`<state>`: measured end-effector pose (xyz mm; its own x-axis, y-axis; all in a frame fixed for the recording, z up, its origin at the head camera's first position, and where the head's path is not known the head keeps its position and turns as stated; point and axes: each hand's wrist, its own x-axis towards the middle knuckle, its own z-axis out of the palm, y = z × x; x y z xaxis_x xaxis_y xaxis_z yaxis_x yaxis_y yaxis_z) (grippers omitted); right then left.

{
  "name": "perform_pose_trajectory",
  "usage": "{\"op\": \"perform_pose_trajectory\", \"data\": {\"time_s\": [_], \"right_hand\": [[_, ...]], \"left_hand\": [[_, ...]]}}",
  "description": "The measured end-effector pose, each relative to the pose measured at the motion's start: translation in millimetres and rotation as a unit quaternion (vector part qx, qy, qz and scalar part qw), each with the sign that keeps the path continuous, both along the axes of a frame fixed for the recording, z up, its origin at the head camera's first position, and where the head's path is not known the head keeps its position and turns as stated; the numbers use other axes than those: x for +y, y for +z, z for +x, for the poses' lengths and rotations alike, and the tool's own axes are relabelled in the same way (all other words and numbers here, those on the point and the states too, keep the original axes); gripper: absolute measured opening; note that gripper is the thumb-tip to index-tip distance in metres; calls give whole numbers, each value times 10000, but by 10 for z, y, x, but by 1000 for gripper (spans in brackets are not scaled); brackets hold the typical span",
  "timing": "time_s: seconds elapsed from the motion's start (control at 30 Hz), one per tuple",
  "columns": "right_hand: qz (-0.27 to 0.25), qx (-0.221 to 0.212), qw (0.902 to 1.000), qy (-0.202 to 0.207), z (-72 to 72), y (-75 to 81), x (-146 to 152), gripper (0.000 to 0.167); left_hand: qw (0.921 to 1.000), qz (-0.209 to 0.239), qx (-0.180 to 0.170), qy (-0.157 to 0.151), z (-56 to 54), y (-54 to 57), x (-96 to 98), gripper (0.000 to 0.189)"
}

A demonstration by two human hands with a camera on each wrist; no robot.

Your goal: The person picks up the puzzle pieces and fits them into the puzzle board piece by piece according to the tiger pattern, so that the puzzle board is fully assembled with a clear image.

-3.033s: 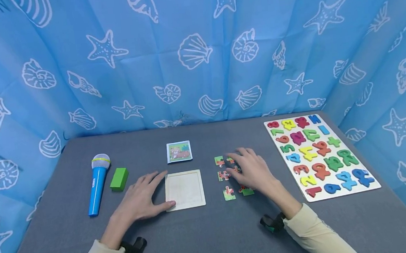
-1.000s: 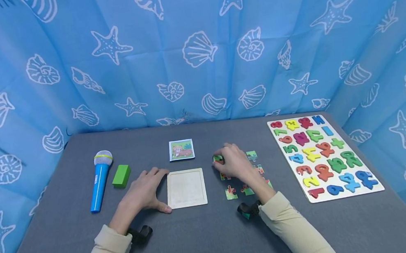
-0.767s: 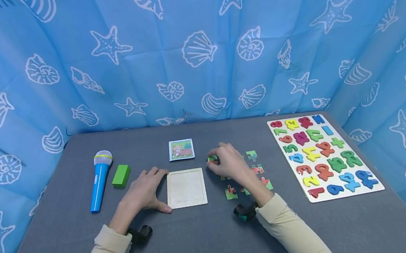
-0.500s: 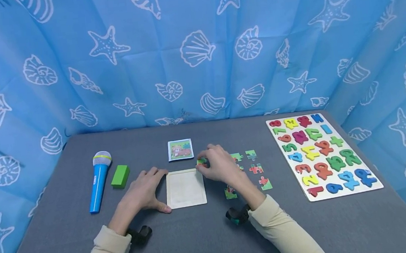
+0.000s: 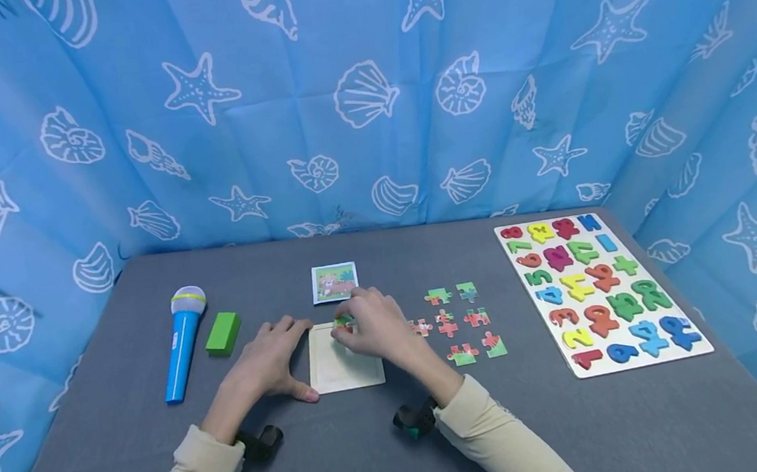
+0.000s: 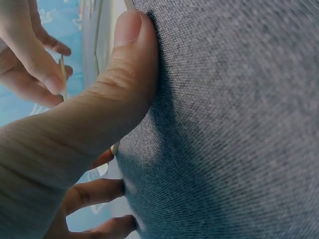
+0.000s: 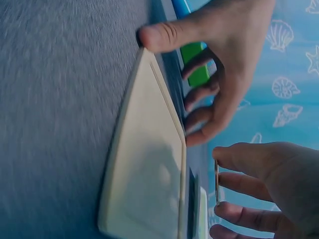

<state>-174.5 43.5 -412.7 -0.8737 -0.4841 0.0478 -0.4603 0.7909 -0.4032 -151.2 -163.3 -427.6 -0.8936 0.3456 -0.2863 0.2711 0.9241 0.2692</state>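
Note:
In the head view my right hand (image 5: 376, 326) pinches a small jigsaw piece (image 5: 344, 321) over the far part of a square wooden puzzle tray (image 5: 346, 370). The right wrist view shows this jigsaw piece (image 7: 217, 181) edge-on between thumb and fingers, raised off the tray. My left hand (image 5: 262, 370) holds the tray's left side, with the thumb at the near corner and a finger at the far corner. Its other fingers rest on the cloth, as the left wrist view shows. Loose jigsaw pieces (image 5: 447, 324) lie to the right, and a picture card (image 5: 334, 281) lies behind the tray.
At the left lie a blue toy microphone (image 5: 184, 352) and a green block (image 5: 223, 334). A white board of colourful numbers and signs (image 5: 629, 352) lies at the right. Grey cloth (image 5: 346, 455) covers the table, and a blue shell-print curtain (image 5: 368, 137) hangs behind it.
My right hand has picked up a jigsaw piece from the group and carried it left over the tray. My left hand has stayed at the tray's left side, its thumb shifting slightly.

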Motion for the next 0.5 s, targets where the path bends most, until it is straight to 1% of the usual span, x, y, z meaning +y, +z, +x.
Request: {"op": "perform_pose_trajectory", "data": {"time_s": [0.23, 0.37, 0.5], "right_hand": [[133, -5, 9998, 165, 66, -64, -179, 27], [244, -43, 9994, 236, 75, -118, -258, 28], [360, -10, 9991, 235, 76, -170, -314, 27]], "left_hand": [[10000, 21, 32, -10, 7, -3, -3, 115], [10000, 5, -31, 42, 11, -12, 1, 115], [10000, 13, -23, 55, 15, -10, 2, 115]]}}
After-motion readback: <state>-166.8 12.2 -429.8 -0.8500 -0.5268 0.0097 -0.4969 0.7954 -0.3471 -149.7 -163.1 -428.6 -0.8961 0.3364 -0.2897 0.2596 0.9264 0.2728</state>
